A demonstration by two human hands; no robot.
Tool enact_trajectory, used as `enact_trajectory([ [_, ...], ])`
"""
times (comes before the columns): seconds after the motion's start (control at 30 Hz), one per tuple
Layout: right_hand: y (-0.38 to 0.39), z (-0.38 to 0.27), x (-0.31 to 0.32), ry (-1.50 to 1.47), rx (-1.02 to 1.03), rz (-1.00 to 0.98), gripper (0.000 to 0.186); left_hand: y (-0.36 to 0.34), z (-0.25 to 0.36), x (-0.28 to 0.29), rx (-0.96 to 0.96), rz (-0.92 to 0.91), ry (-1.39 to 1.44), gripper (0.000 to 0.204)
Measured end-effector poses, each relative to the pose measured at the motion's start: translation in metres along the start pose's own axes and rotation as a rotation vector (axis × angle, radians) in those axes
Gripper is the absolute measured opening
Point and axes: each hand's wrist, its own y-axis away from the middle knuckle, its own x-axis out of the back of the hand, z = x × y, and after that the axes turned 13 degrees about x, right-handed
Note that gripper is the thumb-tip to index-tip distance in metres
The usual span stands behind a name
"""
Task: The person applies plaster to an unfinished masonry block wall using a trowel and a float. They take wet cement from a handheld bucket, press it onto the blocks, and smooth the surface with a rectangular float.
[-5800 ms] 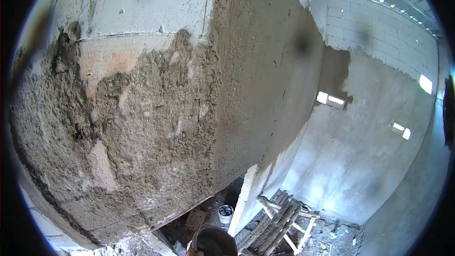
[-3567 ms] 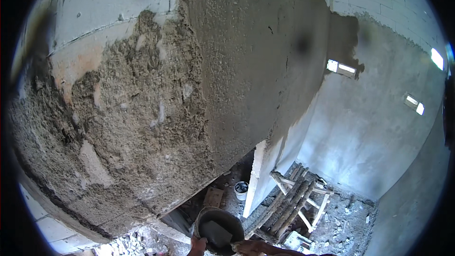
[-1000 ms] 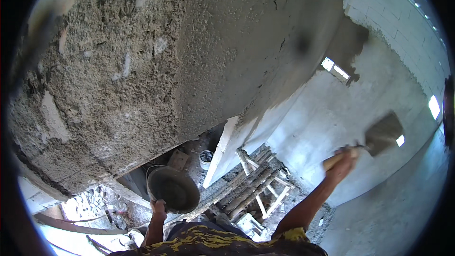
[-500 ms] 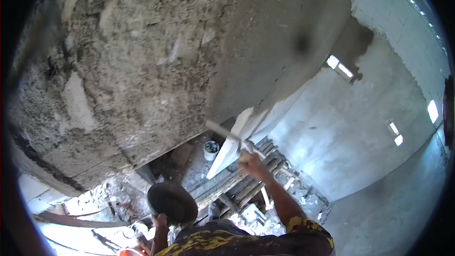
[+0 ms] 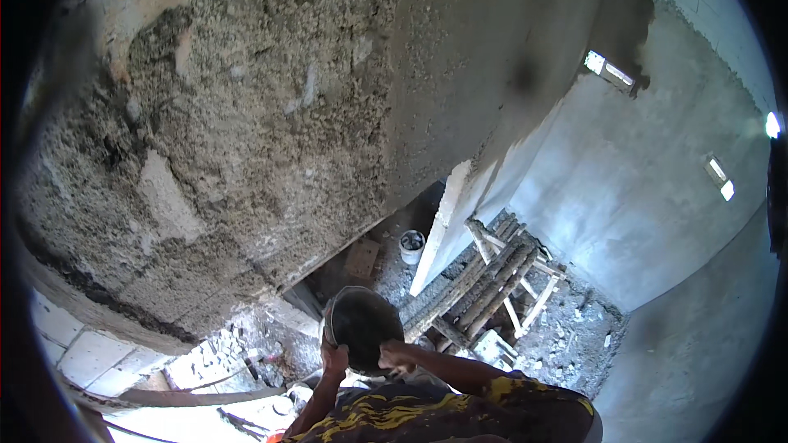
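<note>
My left hand (image 5: 335,356) is closed on the left side of a round dark bucket (image 5: 362,328), held low in front of me. My right hand (image 5: 396,356) is closed on the trowel at the bucket's lower right; its blade is hidden or too dark to make out. Beyond them rises a wall (image 5: 246,115) with rough, lumpy mortar on the left and a smoother grey band on the right.
A scaffold of rough poles (image 5: 501,287) stands below at the right, over rubble (image 5: 574,336). A white bucket (image 5: 411,246) sits on the floor beside a white panel edge (image 5: 435,230). A plastered wall (image 5: 624,197) with small openings stands at the right.
My right hand with the trowel has come down from over by the wall to the bucket. The bucket and my left hand have shifted right and up in the picture as the view moved.
</note>
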Motion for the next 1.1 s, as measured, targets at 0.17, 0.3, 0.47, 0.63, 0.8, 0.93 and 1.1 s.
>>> enact_trajectory([
  [0.17, 0.081, -0.011, 0.059, -1.207, -0.104, 0.700, 0.021, -0.016, -0.003, -0.022, 0.097, -0.004, -0.092, 0.069],
  [0.3, 0.128, -0.003, 0.012, -1.852, -0.485, 0.727, 0.021, -0.016, 0.010, -0.058, 0.148, 0.004, 0.101, 0.043],
  [0.47, 0.163, 0.023, -0.005, -1.721, -0.613, 0.965, 0.021, -0.030, 0.038, -0.102, 0.310, -0.007, 0.138, 0.034],
  [0.63, 0.260, 0.014, 0.094, -1.718, -0.420, 1.305, 0.021, -0.063, 0.027, -0.132, 0.392, 0.044, 0.496, 0.025],
  [0.8, 0.378, 0.033, 0.122, -0.969, -0.676, 1.759, 0.017, -0.101, -0.021, -0.117, 0.287, 0.068, 0.453, 0.017],
  [0.93, 0.476, -0.006, 0.217, -0.394, -1.058, 2.255, 0.032, -0.107, -0.042, -0.078, 0.471, 0.187, 0.549, 0.019],
  [1.1, 0.547, -0.048, 0.293, 1.008, -1.316, 2.791, 0.024, -0.081, -0.084, -0.031, 0.457, 0.260, 0.364, 0.034],
])
